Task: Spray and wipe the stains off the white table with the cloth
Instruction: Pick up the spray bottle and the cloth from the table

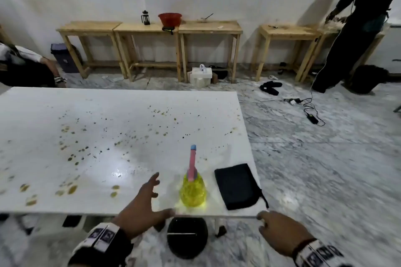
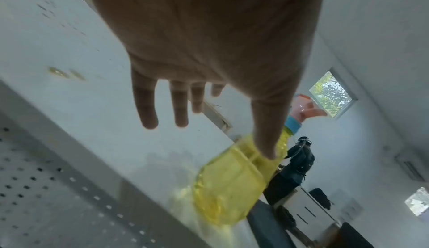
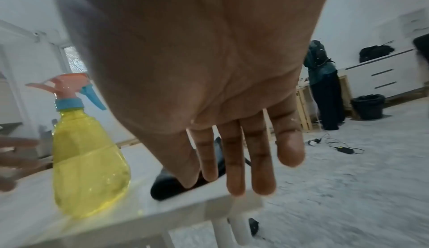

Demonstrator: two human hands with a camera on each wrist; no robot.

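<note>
Our left hand (image 1: 141, 208) has its fingers (image 2: 147, 108) spread apart and empty, thumb nearly at the yellow spray bottle (image 1: 192, 191), probably opening to take it. Our right hand (image 1: 282, 232) hangs loose and empty off the desk (image 1: 108, 115) corner, just past the bottle's far side. The folded black cloth (image 1: 237, 186) lies right of the bottle, handy for wiping. Brown stains (image 1: 71, 189) scatter left of and beyond the bottle.

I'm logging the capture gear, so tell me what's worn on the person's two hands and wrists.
Both hands are bare. The left hand has a dark sleeve behind a white wrist band with dark square markers. The right hand has a thin reddish-brown cord in front of a similar white marker band.
</note>
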